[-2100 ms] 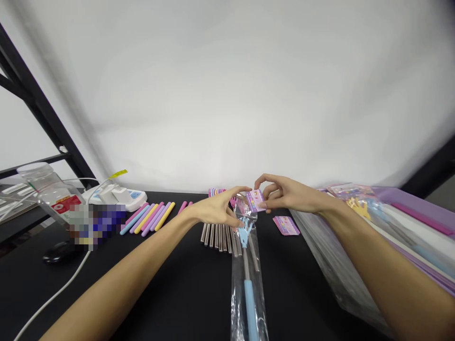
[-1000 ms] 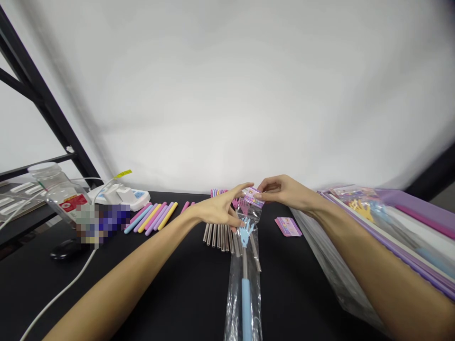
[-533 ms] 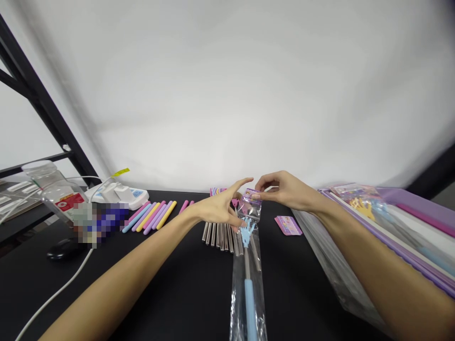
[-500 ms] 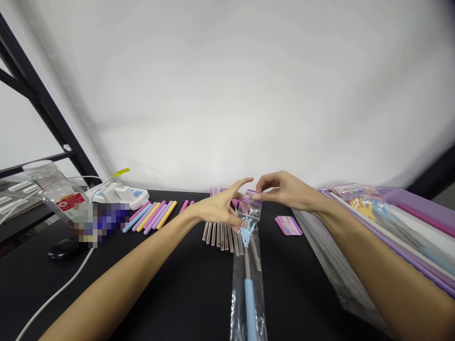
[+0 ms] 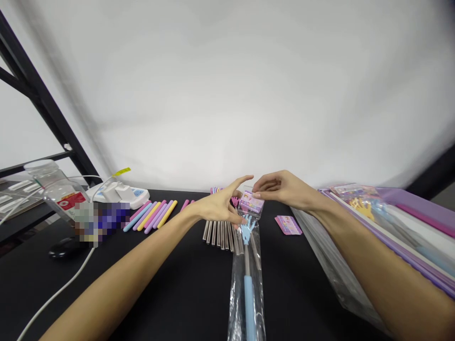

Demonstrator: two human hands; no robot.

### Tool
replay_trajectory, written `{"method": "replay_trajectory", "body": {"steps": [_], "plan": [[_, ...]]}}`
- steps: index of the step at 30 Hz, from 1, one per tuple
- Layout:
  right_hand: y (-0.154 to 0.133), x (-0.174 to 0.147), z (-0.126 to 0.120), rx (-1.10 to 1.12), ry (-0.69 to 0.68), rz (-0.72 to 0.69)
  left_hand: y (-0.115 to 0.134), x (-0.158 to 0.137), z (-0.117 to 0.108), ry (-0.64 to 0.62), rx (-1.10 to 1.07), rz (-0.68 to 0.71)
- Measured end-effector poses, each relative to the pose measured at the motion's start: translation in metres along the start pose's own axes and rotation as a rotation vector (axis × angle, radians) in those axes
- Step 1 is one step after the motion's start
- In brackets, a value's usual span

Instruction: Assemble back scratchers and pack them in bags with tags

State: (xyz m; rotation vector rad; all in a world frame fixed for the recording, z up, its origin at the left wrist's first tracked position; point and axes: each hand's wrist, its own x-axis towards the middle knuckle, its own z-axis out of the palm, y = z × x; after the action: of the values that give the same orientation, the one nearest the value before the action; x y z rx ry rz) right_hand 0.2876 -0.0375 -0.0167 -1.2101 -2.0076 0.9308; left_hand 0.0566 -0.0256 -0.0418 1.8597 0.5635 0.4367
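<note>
The left forearm (image 5: 142,260) and right forearm (image 5: 355,239) are slim and smooth, bare from the edge of view to narrow wrists (image 5: 194,212). The left grip (image 5: 215,206) and right grip (image 5: 282,188) are bare hands with long, slender fingers (image 5: 242,180); the upper arms lie outside the view.

Looks like a small workshop: black surface (image 5: 192,293) against a plain wall (image 5: 227,94), power strip (image 5: 142,198) on it. Right of the power strip, batched: coloured tubes (image 5: 153,215), metal rods (image 5: 217,235); then a clear bag (image 5: 237,290), bagged pieces (image 5: 362,208).
</note>
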Motion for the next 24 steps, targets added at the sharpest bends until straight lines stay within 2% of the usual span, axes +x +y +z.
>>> {"method": "replay_trajectory", "body": {"steps": [4, 8, 11, 18, 24], "plan": [[-0.003, -0.001, 0.006, 0.05, -0.01, 0.008, 0.001, 0.0, 0.0, -0.026, 0.006, 0.006], [-0.008, -0.002, 0.011, 0.001, -0.038, -0.035, 0.0, 0.001, 0.0, -0.015, 0.002, 0.007], [-0.01, -0.001, 0.015, -0.028, 0.015, 0.012, -0.001, 0.002, -0.001, -0.014, -0.017, 0.007], [-0.005, 0.001, 0.02, 0.188, 0.066, 0.086, -0.001, 0.001, 0.0, -0.008, -0.009, 0.009], [-0.001, 0.004, 0.021, 0.196, 0.091, 0.068, -0.001, 0.001, 0.0, 0.002, -0.003, 0.016]]}}
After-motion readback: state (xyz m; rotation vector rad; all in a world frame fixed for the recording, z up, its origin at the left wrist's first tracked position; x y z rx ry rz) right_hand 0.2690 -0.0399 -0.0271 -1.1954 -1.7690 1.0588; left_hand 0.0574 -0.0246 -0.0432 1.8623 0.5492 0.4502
